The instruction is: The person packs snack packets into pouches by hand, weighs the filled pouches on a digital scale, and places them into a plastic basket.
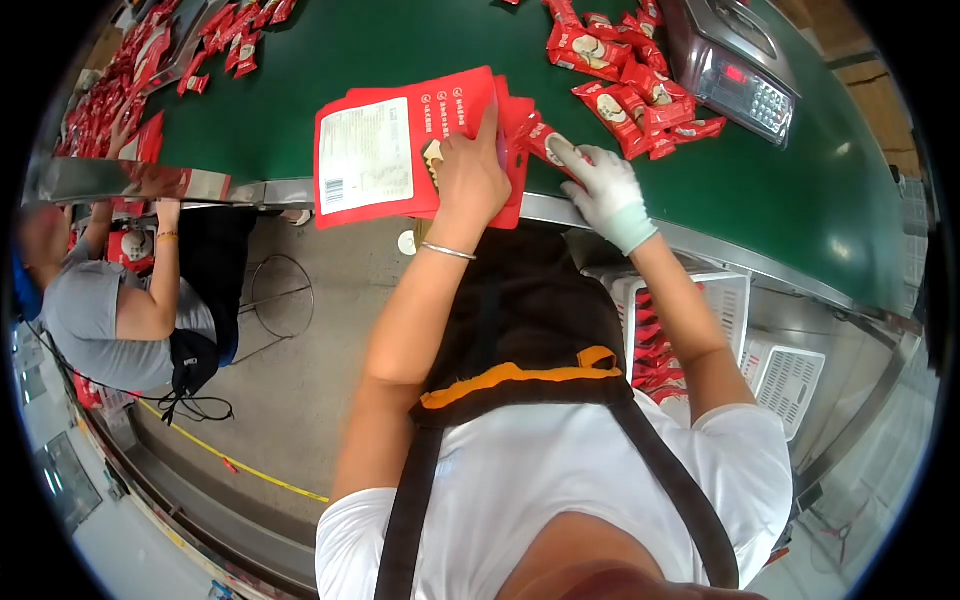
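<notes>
Flat red pouches (385,203) with a white label lie stacked at the table's near edge. My left hand (472,178), bare and with a bracelet at the wrist, is on the top pouch near its right end, with fingers closed on its edge. My right hand (608,190), in a white glove, holds a small red packet (548,148) at the right side of the pouches, the packet's far end touching the pouch opening. More small red packets (650,105) lie in a pile beyond my right hand.
A weighing scale (740,90) stands on the green table (790,195) at the right. White baskets (735,305) are under the table, one holding red packets. A co-worker (125,310) is at the left, near a large heap of red packets (100,100).
</notes>
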`<action>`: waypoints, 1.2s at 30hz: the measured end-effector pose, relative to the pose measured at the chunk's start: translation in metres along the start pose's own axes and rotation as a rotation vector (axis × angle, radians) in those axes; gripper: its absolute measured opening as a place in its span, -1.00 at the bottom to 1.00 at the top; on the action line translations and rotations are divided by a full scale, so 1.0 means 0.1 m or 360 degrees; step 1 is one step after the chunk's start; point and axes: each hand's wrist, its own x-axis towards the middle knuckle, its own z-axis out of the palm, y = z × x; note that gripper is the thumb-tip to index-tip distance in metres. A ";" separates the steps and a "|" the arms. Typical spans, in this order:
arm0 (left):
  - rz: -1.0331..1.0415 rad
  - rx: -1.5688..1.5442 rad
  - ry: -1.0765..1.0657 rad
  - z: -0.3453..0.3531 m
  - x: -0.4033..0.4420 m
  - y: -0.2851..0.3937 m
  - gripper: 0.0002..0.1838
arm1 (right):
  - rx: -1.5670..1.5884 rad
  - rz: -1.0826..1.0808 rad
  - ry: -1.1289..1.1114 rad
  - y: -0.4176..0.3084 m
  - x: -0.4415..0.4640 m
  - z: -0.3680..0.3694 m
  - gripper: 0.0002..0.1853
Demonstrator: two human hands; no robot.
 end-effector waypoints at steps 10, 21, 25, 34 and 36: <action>-0.0139 -0.0554 0.0385 0.09 -0.14 -0.12 -0.82 | 0.0650 -0.0155 -0.0184 -0.18 0.40 -0.14 -0.33; 0.0806 -0.0704 0.0407 0.11 -0.21 0.41 -0.89 | 0.0710 -0.0273 -0.0761 -0.15 1.16 0.55 -0.37; 0.0573 -0.0438 0.0316 -0.15 0.03 0.19 -0.83 | 0.1462 -0.0071 -0.0708 -0.16 1.19 0.86 -0.39; 0.0719 -0.0593 -0.0437 -0.26 1.37 -0.91 -0.79 | 0.1565 0.0031 -0.0706 -0.06 1.04 0.68 -0.43; 0.0648 -0.0637 -0.0450 -0.30 1.37 -1.00 -0.81 | 0.1578 0.0040 -0.0693 -0.06 1.05 0.70 -0.44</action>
